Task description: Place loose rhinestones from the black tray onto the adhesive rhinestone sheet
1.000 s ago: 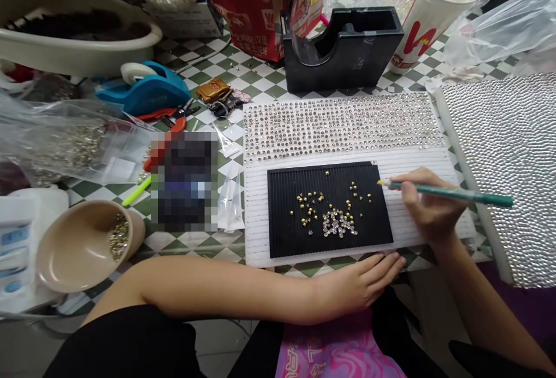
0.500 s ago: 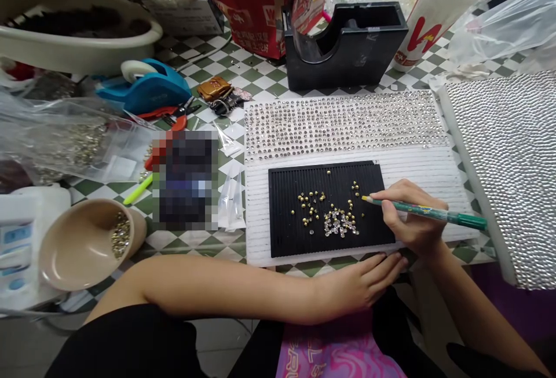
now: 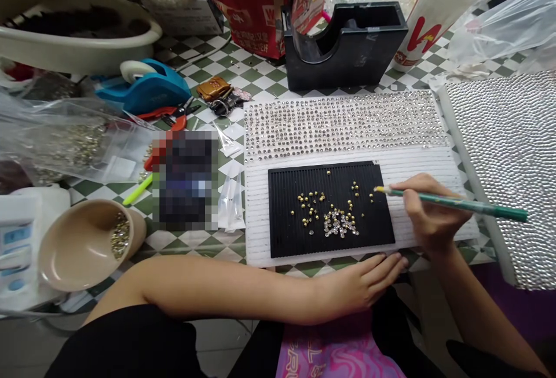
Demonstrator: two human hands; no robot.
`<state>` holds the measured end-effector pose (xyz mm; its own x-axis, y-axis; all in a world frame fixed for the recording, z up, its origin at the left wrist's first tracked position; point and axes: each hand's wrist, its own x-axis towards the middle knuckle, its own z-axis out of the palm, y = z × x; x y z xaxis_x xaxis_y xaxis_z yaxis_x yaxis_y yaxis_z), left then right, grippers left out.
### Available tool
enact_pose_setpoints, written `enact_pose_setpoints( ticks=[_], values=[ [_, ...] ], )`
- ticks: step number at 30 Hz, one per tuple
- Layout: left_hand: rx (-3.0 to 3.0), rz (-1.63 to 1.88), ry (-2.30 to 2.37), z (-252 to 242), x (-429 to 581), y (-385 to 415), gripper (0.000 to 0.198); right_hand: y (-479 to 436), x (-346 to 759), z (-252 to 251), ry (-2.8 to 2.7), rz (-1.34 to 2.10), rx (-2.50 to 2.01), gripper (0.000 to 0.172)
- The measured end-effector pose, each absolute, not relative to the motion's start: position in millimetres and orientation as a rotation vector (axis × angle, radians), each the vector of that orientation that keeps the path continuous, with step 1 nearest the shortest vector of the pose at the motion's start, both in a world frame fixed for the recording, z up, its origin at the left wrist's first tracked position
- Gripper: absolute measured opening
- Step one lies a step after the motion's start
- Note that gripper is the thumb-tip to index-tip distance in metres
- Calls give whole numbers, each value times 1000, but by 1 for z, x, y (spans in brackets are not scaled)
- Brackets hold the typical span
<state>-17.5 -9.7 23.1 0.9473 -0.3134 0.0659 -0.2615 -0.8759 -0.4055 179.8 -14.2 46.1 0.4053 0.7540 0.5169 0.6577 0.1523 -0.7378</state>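
My right hand [image 3: 428,213] is closed round a green pencil-like picker [image 3: 452,202]. Its yellowish tip sits at the right edge of the black ribbed tray [image 3: 286,233]. Loose gold and clear rhinestones [image 3: 334,216] lie scattered on that tray. The tray rests on a white grooved board [image 3: 430,164] whose upper part is filled with rows of rhinestones [image 3: 343,123]. My left hand [image 3: 367,282] lies flat at the table's front edge, fingers stretched out, just below the board, holding nothing.
A beige bowl [image 3: 82,248] with rhinestones stands at the left. Behind are a blue tape dispenser [image 3: 145,85], a black tape dispenser [image 3: 345,42], keys [image 3: 221,97], plastic bags [image 3: 65,140], a red box [image 3: 260,2] and a white cup [image 3: 434,10]. A studded sheet [image 3: 508,152] lies at the right.
My right hand moved the picker's tip left onto the tray's stones, then drew it back right and slightly up to the tray's right edge. The left hand stayed still.
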Motion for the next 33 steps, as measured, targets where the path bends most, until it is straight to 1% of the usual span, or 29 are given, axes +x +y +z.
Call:
enact_pose_setpoints(
  ticks=[4,8,18,23,28,33],
  values=[
    [-2632,-120,428,26,-17,-10,61,-3,222,41,-969,-162,-1552,10],
    [-2581,-75,495,29,-16,-7,62,2,264,33,-871,-253,-1609,7],
    [-2552,-104,491,29,-16,-5,62,2,286,25,-856,-158,-1698,11],
    [-2556,-56,521,29,-16,-6,61,1,286,25,-890,-174,-1740,9],
    [-2644,-133,446,25,-17,-7,59,2,286,26,-933,-139,-1750,8],
    [-2684,-166,441,24,-17,-7,57,-1,286,27,-903,-174,-1709,10]
  ],
)
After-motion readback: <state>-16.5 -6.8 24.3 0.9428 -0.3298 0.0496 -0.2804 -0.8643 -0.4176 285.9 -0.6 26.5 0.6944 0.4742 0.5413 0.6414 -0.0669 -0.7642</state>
